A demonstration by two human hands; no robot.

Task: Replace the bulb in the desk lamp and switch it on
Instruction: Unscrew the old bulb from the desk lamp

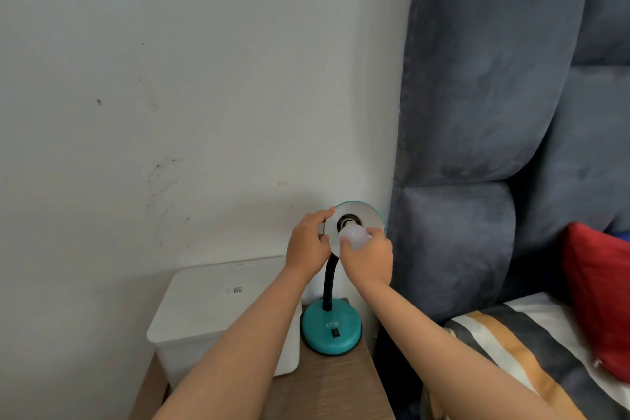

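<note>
Two hands work the teal lamp (331,327): left hand (306,242) grips the shade (370,220), right hand (370,257) pinches the frosted white bulb (353,236); wooden nightstand (334,385), white wall (170,78).

Looks like a bedroom at home: padded blue headboard (477,95) against the wall, striped bedding (504,348), a red pillow (596,297), and a small wooden desk (327,385) beside the bed.

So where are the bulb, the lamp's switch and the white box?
bulb (353,236), head view, on its white globe.
switch (336,333), head view, on the black rocker in the teal base.
white box (218,300), head view, on its lid.
</note>
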